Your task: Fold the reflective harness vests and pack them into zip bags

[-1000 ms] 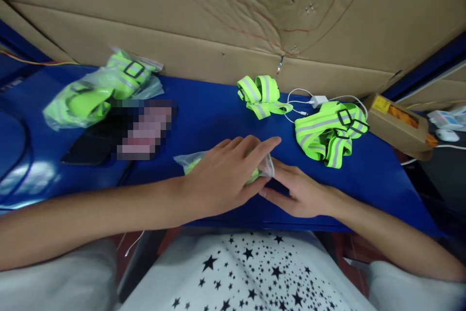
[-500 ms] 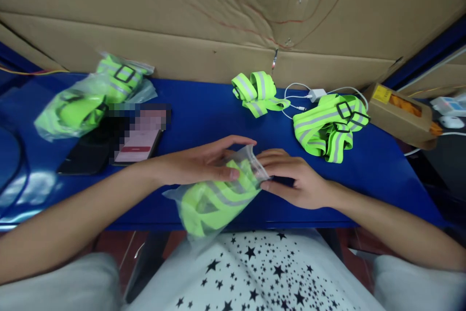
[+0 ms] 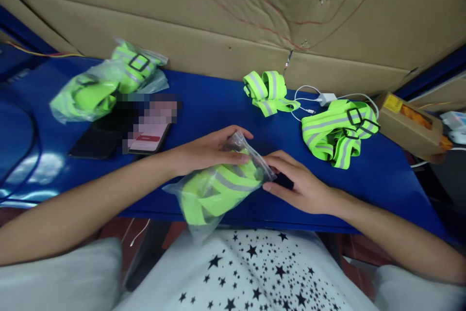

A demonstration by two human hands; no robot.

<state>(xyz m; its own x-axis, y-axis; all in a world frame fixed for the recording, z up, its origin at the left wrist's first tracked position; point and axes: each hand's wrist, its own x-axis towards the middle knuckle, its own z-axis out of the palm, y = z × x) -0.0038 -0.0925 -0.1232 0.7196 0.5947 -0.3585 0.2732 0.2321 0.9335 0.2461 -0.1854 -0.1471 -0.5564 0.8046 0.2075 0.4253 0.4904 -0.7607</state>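
In the head view, we have a clear bag (image 3: 174,188) at the near edge of the table (image 3: 211,102), its lower corner reaching past that edge, with a yellow-green strap (image 3: 238,185) folded inside. The grip of our left hand (image 3: 207,153) pinches the bag near its mouth, thumb on top. Our right hand (image 3: 307,189) is at the zip end, thumb apart from the fingers; we cannot tell whether its grip pinches the plastic. As far as we see, this strap is fully in, but we cannot judge whether the zip is sealed. Toward the far left corner, bagged straps (image 3: 85,97) lie already packed, while a small loose bundle (image 3: 269,90) by the far edge and a larger loose bundle (image 3: 333,131) toward the right edge remain unbagged.
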